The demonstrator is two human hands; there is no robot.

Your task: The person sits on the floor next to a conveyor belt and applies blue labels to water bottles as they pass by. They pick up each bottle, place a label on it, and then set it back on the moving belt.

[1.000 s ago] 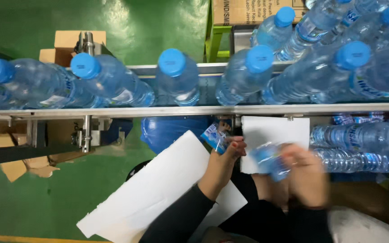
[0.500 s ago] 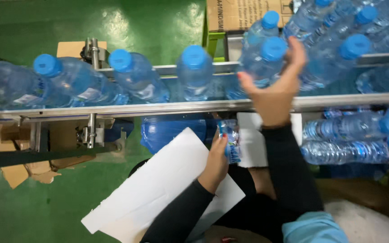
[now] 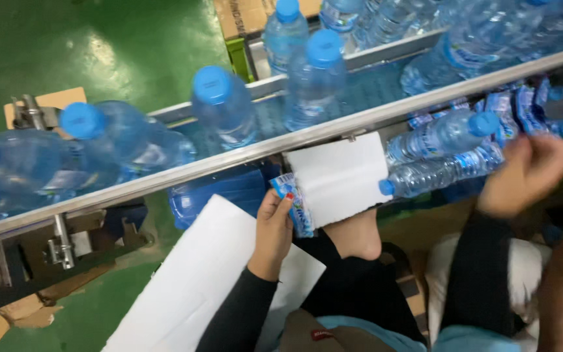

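So, the left hand (image 3: 274,229) is curled around a small stack of blue-and-white printed labels (image 3: 296,203), pinched between the thumb and the fingers, with a red-painted nail showing on top. The stack is held just left of a white sheet (image 3: 340,177) that is hung off the near edge of the metal rail (image 3: 242,155), and the two look to be touching or close to it. A dark sleeve (image 3: 232,313) is worn on that arm.

The right hand (image 3: 528,171) is lifted over on the right, blurred, with fingers loosely bent; whether anything is actually gripped can't be told. It's placed right by a pile of small water bottles (image 3: 441,153) lying on their sides below the rail, blue caps pointed left, and by more blue label strips (image 3: 519,104) bunched under the rail further right.

A bigger white sheet (image 3: 190,287) is laid across the lap area, running down to the near left. A big blue jug (image 3: 219,195) is tucked underneath the rail, left of the held labels.

Past the rail, a line of large clear bottles with blue caps (image 3: 219,111) is stood on the conveyor (image 3: 373,91), carried from far right to near left. Cardboard boxes (image 3: 242,16) are seen at the far side on a green floor (image 3: 99,45), and a metal bracket (image 3: 63,244) is bolted under the rail at the left.
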